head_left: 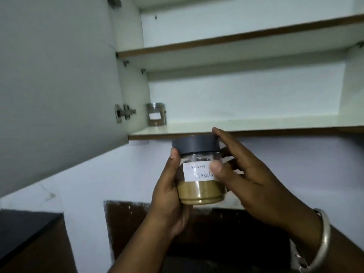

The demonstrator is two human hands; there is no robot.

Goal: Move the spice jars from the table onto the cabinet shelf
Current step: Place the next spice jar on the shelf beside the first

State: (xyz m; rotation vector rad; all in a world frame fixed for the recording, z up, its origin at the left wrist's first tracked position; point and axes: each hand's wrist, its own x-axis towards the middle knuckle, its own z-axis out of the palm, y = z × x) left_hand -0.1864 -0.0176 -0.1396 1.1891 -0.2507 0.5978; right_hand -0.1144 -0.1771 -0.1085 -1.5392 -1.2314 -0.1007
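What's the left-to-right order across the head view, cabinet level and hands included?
Open cabinet door → hinge → steel jar on the shelf → left hand → garam masala jar → right hand → bangle.

I hold a spice jar (200, 172) upright between my two hands, just below the front edge of the bottom cabinet shelf (256, 126). My left hand (169, 196) wraps its left side and base, my right hand (246, 174) its right side, one finger on the lid (196, 144) and the thumb across the label (197, 172). A second jar (157, 114) stands on that shelf, far back in the left corner, beside the hinge (124, 112). The open cabinet door (57, 79) hangs to my left. Another shelf (236, 39) lies above. A bracelet (319, 243) sits on my right wrist
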